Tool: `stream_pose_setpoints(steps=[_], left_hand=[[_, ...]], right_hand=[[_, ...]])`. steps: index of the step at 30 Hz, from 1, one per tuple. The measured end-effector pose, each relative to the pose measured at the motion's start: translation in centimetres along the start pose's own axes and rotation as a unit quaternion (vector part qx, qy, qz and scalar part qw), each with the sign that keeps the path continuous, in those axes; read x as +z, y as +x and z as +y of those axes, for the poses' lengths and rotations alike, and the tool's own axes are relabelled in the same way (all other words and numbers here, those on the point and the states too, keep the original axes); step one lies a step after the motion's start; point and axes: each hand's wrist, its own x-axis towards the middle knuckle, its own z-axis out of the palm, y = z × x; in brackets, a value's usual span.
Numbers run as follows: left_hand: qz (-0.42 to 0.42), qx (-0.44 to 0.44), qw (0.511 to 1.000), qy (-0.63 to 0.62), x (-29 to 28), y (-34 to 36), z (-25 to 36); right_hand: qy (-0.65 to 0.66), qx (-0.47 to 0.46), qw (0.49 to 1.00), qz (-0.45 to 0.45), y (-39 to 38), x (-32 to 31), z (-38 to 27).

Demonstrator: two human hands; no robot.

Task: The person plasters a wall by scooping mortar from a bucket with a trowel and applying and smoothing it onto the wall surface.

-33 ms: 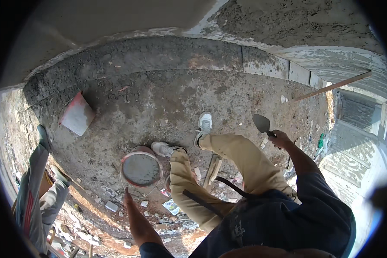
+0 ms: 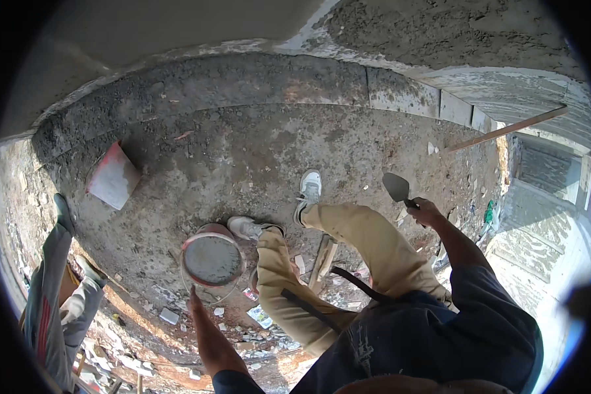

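Observation:
My right hand (image 2: 425, 213) is closed round the handle of a pointed trowel (image 2: 396, 187), whose grey blade points away to the upper left. My left hand (image 2: 194, 303) reaches down beside a round bucket (image 2: 211, 259) filled almost to the rim with grey wet mortar. A thin wire handle loops out from the bucket and passes by the fingertips of that hand. The hand shows edge-on, so I cannot tell whether its fingers grip the wire.
A tipped red-and-white bucket (image 2: 114, 176) lies at the left, near another person's legs (image 2: 58, 276). A plastered wall (image 2: 177, 26) runs along the far side. At right, a wooden strip (image 2: 509, 129) leans against the wall. Rubble and a plank (image 2: 323, 264) lie near my feet.

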Motion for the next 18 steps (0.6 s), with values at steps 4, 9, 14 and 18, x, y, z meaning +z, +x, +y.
stream_pose_setpoints(steps=[4,9,14,18], left_hand=[[0.081,0.025,0.98,-0.18,4.7,-1.7,0.3],[-0.047,0.008,0.991,-0.124,10.0,-7.1,5.5],[-0.124,-0.023,0.981,-0.148,13.4,-14.4,10.2],[-0.095,0.004,0.994,-0.057,16.7,-20.8,12.7]], right_hand=[[-0.04,0.0,0.997,-0.06,0.0,2.3,-0.1],[0.03,-0.018,0.994,-0.106,-3.5,2.7,1.2],[0.087,-0.026,0.993,-0.078,-6.8,1.8,6.6],[0.065,-0.016,0.998,-0.021,-8.7,3.7,10.0]])
